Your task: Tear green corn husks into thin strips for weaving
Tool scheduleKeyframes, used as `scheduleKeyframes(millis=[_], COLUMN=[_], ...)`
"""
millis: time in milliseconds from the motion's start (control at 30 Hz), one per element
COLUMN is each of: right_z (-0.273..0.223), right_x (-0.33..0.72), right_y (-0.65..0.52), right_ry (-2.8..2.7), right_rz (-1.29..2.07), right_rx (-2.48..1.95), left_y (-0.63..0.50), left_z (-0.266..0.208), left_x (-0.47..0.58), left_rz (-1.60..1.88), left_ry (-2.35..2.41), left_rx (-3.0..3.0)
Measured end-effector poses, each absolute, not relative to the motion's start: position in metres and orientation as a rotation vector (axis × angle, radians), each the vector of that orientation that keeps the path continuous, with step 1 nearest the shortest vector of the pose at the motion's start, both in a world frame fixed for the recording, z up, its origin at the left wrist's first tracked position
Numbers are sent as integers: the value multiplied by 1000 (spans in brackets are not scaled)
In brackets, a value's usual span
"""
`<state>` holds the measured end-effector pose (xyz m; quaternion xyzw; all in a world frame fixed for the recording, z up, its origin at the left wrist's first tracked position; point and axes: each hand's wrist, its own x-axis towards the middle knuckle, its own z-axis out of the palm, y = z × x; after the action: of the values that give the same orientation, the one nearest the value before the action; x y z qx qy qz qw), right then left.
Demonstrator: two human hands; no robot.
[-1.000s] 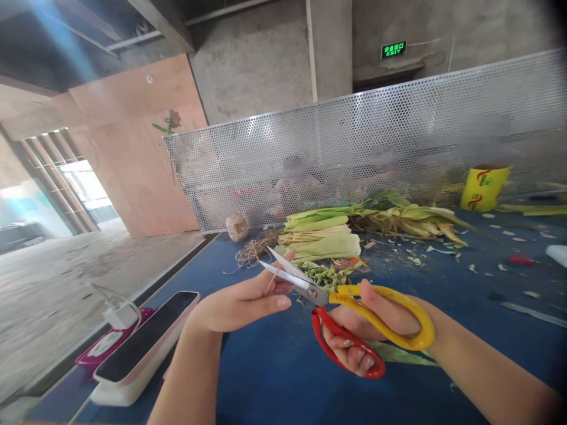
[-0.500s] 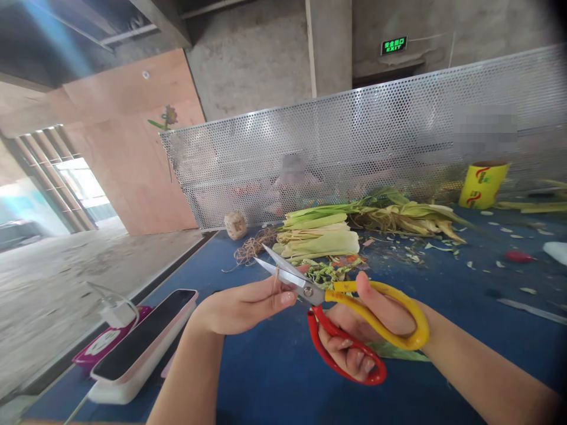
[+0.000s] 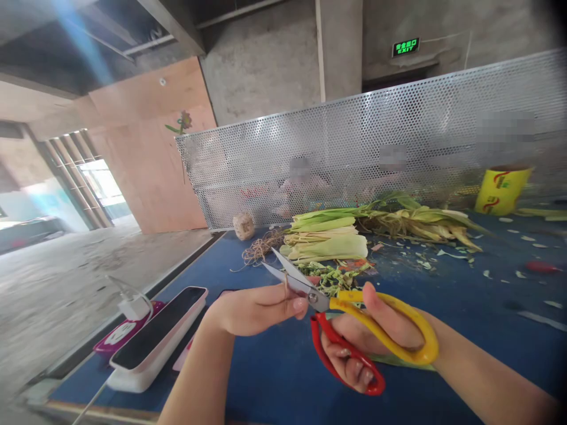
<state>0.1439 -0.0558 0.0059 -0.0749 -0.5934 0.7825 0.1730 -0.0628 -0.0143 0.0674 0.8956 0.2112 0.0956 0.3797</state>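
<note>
My right hand (image 3: 354,348) grips scissors (image 3: 310,289) with one yellow and one red handle, thumb through the yellow loop and fingers in the red. Their blades are parted and point up and left. My left hand (image 3: 266,307) is beside the blades, thumb and fingers pinched close to the pivot. A short brown strand of twine (image 3: 286,285) shows between the left fingers and the blades; its ends are hidden. Under my right hand a pale green leaf (image 3: 403,361) lies on the table. Beyond the blades lie small green scraps (image 3: 332,276).
Pale green husks (image 3: 325,239) are stacked behind, with a leafy bundle (image 3: 420,221) to their right. Loose twine (image 3: 263,245) and a twine ball (image 3: 243,226) lie left. A yellow roll (image 3: 502,190), a blade (image 3: 544,320) and a white-cased device (image 3: 155,336) are on the blue table (image 3: 274,378).
The view has shifted slightly left, so everything appears a little farther right. Both hands and the scissors keep nearly the same pose, blades still parted.
</note>
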Motion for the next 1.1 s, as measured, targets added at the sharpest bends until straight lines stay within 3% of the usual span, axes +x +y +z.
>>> scheduleKeyframes(millis=[733,1100], right_z=[-3,13], right_x=[144,143], right_y=[-50,-50], right_ry=[-1629,-1613], right_rz=[2285,2084], right_rx=[-149,-138], left_y=[-16,-20], left_z=[68,71], left_x=[-65,-60], left_rz=[277,149], left_ry=[513,513], left_rx=[2221,2148])
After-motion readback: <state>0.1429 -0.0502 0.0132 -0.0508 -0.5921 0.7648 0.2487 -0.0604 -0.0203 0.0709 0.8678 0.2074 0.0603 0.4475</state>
